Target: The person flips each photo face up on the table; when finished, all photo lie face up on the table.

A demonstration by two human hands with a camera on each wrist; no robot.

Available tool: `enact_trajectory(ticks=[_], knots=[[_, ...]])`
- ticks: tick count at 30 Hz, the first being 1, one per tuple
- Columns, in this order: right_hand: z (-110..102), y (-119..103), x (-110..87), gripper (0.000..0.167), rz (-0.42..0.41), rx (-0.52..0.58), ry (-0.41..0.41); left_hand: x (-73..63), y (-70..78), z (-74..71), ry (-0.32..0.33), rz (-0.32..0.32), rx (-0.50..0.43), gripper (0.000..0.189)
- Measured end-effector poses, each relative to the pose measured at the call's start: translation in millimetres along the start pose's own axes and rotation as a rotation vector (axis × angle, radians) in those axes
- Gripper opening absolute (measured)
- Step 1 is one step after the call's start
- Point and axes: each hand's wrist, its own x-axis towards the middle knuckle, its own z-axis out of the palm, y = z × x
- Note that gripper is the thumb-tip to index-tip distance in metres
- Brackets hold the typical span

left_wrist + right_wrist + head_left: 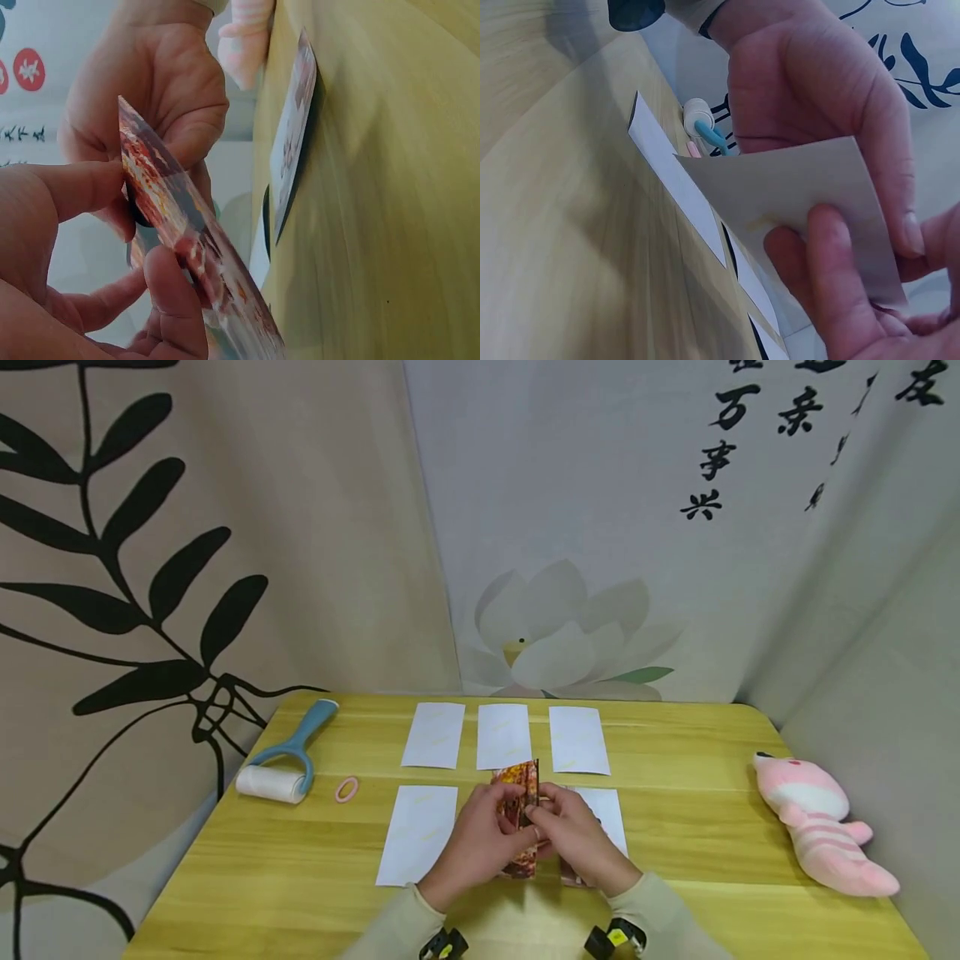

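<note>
We note the left grip (474, 847) and right grip (581, 839) both pinching a glossy picture card (517, 774), held up over the wooden counter (300, 877). Beyond: three white cards (504, 731) in a row; left, a pink ring (339, 792), then a lint roller (270, 783); far right, a pink plush toy (821, 831).

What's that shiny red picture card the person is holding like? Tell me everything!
The card looks like thin, stiff paper with straight edges. One side is glossy, printed in reds and oranges, though I can't make out the picture. Its back is pale, with a faint yellowish mark. It's slightly curved and tilted, held over the wooden-looking table by the fingers of the left hand and right hand.
</note>
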Motion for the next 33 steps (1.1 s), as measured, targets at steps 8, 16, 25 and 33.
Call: enact_trajectory(ticks=[8,16,25,33], knots=[[-3,-2,-2.1,0.038,-0.007,-0.012,0.008,-1.2,-3.5,-4.4,-0.010,0.003,-0.014,0.057],[-6,-7,-6.4,0.040,-0.032,-0.045,0.036,-3.1,-11.8,-20.7,0.032,-0.013,-0.124,0.045],[-6,-13,-11.3,0.035,-0.029,-0.043,0.068,-1.3,-28.5,-37.2,0.089,-0.101,-0.253,0.039],[-5,-18,-16.3,0.032,-0.043,-0.048,0.055,-0.9,-44.1,-38.8,0.092,-0.196,-0.394,0.042]])
